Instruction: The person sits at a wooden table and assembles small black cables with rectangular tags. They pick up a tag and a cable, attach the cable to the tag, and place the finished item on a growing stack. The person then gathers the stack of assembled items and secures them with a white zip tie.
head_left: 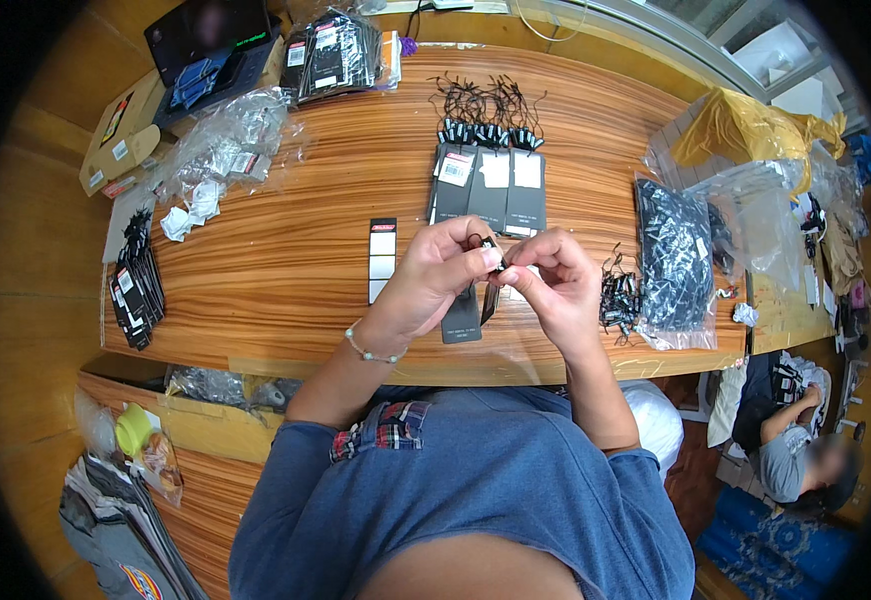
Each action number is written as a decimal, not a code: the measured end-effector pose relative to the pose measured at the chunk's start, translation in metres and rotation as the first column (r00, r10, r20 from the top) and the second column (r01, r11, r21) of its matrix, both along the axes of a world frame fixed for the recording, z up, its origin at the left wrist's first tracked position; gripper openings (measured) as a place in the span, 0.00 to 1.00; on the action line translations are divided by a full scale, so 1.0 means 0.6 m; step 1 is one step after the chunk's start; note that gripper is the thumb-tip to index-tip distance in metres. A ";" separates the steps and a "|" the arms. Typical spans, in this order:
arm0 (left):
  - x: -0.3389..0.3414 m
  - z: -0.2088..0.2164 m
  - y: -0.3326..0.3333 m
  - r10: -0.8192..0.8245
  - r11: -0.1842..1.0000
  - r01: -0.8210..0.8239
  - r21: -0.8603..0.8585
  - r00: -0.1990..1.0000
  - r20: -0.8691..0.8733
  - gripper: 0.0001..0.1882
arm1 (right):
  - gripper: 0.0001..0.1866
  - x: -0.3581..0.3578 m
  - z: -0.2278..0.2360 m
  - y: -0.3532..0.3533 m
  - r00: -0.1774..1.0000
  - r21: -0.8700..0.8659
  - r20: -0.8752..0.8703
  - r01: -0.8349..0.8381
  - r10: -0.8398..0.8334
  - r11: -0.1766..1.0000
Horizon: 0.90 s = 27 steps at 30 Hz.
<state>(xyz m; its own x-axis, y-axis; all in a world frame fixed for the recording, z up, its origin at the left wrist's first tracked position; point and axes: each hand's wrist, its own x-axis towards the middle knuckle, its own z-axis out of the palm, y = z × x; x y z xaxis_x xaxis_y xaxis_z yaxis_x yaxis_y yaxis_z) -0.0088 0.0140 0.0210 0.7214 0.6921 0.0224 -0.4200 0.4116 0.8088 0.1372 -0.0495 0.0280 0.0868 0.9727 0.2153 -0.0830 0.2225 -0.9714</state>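
Observation:
My left hand [438, 275] and my right hand [556, 290] meet above the table, both in a pinch. Between their fingertips is a small black cord fastener [493, 255] with a pale mark; its details are partly hidden by the fingers. A black hang tag [463, 318] shows just below the hands, and a narrow dark edge beside it may be another tag. Beyond the hands lie rows of black hang tags [491, 190] with white labels, their fasteners and cords spread at the far end. Left of my left hand lies a black strip with white panels [383, 262].
Loose black cord fasteners [620, 300] lie at right, beside a clear bag of more fasteners [676, 265]. A stack of finished-looking tags [138, 295] sits at far left. Crumpled plastic bags [221, 145], a laptop [211, 50] and a tag pile [331, 60] stand behind. Another person [796, 450] sits lower right.

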 end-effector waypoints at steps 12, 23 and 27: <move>-0.002 -0.001 0.015 -0.014 0.999 0.015 -0.041 0.999 0.031 0.06 | 0.07 0.019 0.013 0.007 0.995 -0.050 -0.058 -0.088 0.085 0.995; 0.007 0.003 0.009 0.085 0.984 -0.070 0.161 0.993 -0.087 0.06 | 0.05 0.026 0.006 0.007 0.993 -0.090 0.063 -0.093 0.099 0.992; 0.003 0.010 0.026 0.332 0.856 -0.228 0.464 0.930 -0.156 0.11 | 0.05 0.029 0.004 0.013 0.983 -0.183 -0.111 -0.163 0.144 0.970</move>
